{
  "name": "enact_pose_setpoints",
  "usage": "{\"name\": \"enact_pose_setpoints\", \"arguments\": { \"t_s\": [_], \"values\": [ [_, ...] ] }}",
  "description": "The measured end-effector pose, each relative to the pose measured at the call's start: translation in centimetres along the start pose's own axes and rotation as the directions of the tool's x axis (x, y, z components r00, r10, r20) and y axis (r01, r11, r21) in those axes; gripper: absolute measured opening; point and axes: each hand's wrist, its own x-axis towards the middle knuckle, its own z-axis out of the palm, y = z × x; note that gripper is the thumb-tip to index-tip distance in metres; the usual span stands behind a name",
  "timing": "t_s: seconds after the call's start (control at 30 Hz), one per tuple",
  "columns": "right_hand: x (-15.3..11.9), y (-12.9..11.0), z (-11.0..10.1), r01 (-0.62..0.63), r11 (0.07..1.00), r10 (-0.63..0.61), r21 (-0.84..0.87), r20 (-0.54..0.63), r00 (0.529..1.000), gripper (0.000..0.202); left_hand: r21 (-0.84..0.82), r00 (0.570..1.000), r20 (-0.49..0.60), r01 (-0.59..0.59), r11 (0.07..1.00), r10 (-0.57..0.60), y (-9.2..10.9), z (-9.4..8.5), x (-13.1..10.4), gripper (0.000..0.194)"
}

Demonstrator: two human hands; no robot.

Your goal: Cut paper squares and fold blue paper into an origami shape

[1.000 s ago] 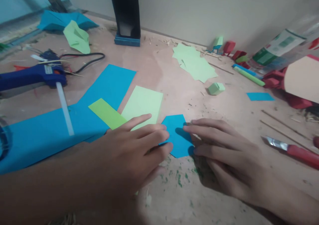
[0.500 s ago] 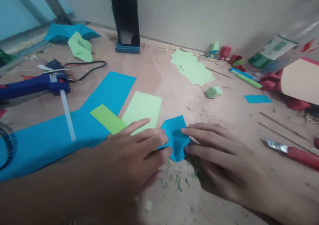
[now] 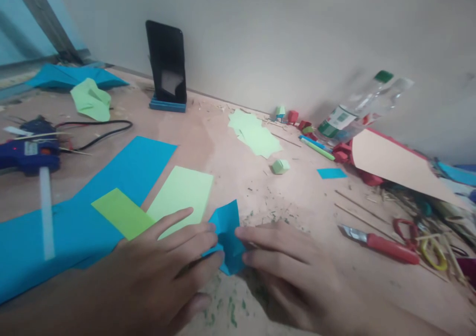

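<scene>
A small piece of folded blue paper is held between my two hands just above the table, its sides bent upward. My left hand grips its left edge with the fingertips, the index finger stretched out over a pale green sheet. On the other side, my right hand pinches the right edge; its thumb is hidden. Beside my left hand lie a bright green strip and a large blue sheet.
A glue gun with its cord lies at left. A phone stands at the back. On the right are a red-handled cutter, thin sticks, scissors and plastic bottles. A small green paper box sits mid-table.
The view has tilted up and turned right, showing the bottles and scissors. Both hands keep their hold on the blue paper, whose shape has hardly altered.
</scene>
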Motion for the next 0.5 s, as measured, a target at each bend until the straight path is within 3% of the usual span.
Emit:
{"name": "enact_pose_setpoints", "arguments": {
  "t_s": [0.13,0.5],
  "values": [
    [-0.05,0.12,0.08,0.013,1.0,-0.013,-0.009,-0.012,1.0,0.024,-0.015,0.997,-0.073,-0.002,1.0,0.001,0.33,0.04,0.31,0.025],
    [0.43,0.22,0.73,-0.006,0.99,0.005,0.137,0.005,1.0,0.027,-0.026,1.0,-0.024,0.009,1.0,-0.009,0.33,-0.15,0.16,0.028]
  ]
}}
